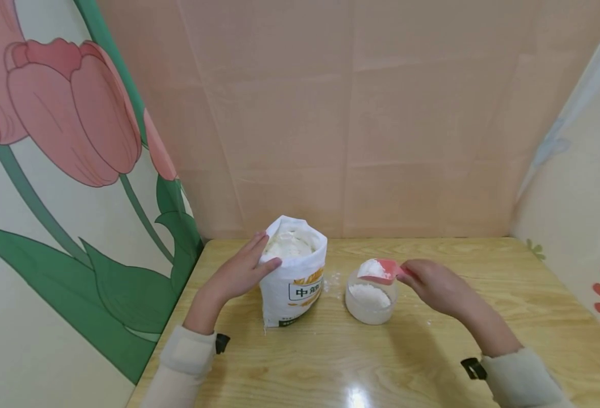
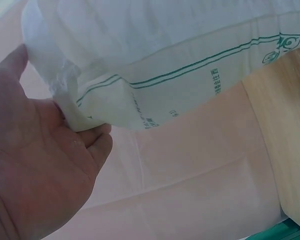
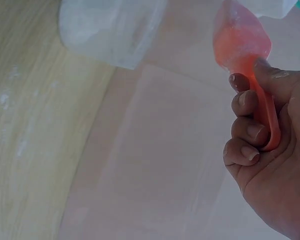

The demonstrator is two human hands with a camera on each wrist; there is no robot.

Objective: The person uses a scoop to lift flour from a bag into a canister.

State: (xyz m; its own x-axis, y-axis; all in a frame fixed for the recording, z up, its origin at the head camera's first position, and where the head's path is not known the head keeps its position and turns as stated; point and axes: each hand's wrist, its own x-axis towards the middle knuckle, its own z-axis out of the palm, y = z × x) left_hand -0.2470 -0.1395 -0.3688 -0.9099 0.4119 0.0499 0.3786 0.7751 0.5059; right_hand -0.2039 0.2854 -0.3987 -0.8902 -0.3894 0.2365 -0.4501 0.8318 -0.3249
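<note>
A white woven flour bag [image 1: 291,283], its top unfolded and flour inside, stands upright on the table. My left hand [image 1: 240,271] holds its left rim, thumb at the front; the left wrist view shows the fingers [image 2: 101,142] bent at the bag's edge. My right hand [image 1: 439,285] grips the handle of a pink scoop [image 1: 391,268] heaped with flour. The scoop is above a clear round bowl [image 1: 371,313] with flour in it. In the right wrist view, the fingers [image 3: 251,129] curl round the scoop's handle.
Spilled flour [image 1: 332,279] dusts the wooden table [image 1: 290,368] between bag and bowl. A pinkish cloth [image 1: 351,124] hangs behind the table. Walls with printed flowers rise at left and right.
</note>
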